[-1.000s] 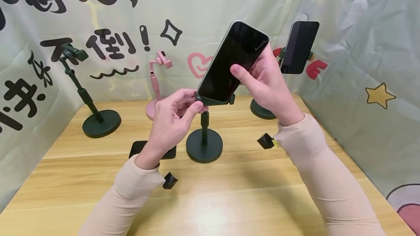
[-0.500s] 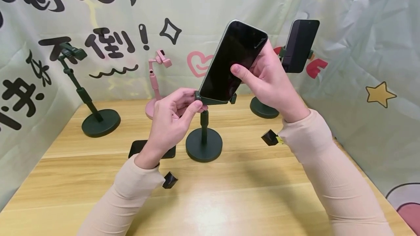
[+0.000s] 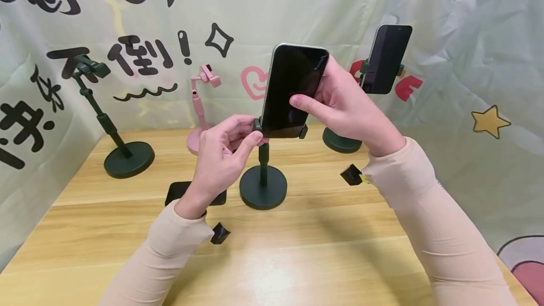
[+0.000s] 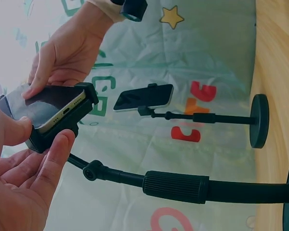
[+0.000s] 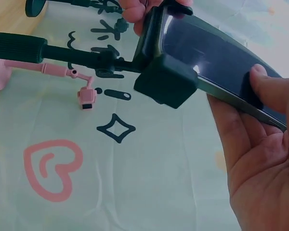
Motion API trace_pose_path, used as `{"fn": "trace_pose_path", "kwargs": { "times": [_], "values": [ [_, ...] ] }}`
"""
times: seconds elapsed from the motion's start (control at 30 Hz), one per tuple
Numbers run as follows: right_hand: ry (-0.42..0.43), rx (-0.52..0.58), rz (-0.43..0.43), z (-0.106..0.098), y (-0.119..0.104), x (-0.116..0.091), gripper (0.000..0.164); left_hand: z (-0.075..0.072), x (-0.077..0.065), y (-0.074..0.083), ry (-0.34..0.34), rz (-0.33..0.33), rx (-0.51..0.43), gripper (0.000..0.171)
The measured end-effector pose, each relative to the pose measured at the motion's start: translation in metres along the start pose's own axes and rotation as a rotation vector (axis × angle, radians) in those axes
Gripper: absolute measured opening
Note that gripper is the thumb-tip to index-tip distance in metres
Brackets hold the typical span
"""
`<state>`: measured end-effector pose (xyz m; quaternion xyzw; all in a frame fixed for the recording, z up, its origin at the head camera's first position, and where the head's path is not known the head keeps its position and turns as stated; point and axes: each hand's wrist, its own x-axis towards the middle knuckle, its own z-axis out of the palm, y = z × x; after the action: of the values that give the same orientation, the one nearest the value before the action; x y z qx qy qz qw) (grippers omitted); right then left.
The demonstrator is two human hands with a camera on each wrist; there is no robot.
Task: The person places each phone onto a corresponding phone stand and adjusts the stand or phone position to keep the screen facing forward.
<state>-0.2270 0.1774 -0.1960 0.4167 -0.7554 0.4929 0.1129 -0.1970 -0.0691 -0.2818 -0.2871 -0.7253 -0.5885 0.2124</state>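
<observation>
A black-screened phone (image 3: 293,93) stands nearly upright in the clamp of a dark green phone stand (image 3: 263,188) at the middle of the table. My right hand (image 3: 344,103) grips the phone's right edge, thumb on the screen and fingers behind. My left hand (image 3: 225,150) pinches the left end of the clamp (image 3: 257,124) between thumb and fingers. In the left wrist view the phone's port end sits between the clamp's two jaws. The right wrist view shows the clamp's near jaw (image 5: 167,81) against the phone's side edge.
Behind on the right, another phone (image 3: 387,60) is mounted on a green stand. An unloaded green stand (image 3: 129,159) and a pink stand (image 3: 199,107) are at the left. One phone (image 3: 178,191) lies flat beneath my left wrist. A printed cloth (image 3: 314,8) hangs behind the table (image 3: 272,259).
The phone has turned counterclockwise from a strong rightward tilt to nearly upright, its top moving left and down with my right hand. My left hand stays at the clamp.
</observation>
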Motion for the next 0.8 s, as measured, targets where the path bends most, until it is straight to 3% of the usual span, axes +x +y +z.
{"fn": "trace_pose_path", "kwargs": {
  "times": [0.17,0.33,0.43,0.53,0.63,0.8],
  "values": [
    [0.038,-0.087,0.022,0.006,-0.006,0.0,0.062,-0.003,0.0,-0.001,0.0,-0.007,-0.006,0.025],
    [0.134,0.052,0.027,0.005,-0.013,-0.002,0.063,-0.007,0.002,0.0,-0.069,-0.033,0.006,0.026],
    [0.131,0.088,-0.055,0.003,-0.015,-0.001,0.069,-0.012,0.003,0.001,-0.134,-0.017,0.083,0.032],
    [0.124,0.014,-0.141,0.002,-0.015,0.001,0.069,-0.015,0.004,0.002,-0.17,0.005,0.16,0.033],
    [0.135,-0.059,-0.178,0.002,-0.014,0.003,0.068,-0.014,0.003,0.002,-0.165,0.006,0.164,0.031],
    [0.164,-0.069,-0.169,0.006,-0.012,0.001,0.069,-0.01,0.001,-0.001,-0.116,0.014,0.141,0.031]
  ]
}}
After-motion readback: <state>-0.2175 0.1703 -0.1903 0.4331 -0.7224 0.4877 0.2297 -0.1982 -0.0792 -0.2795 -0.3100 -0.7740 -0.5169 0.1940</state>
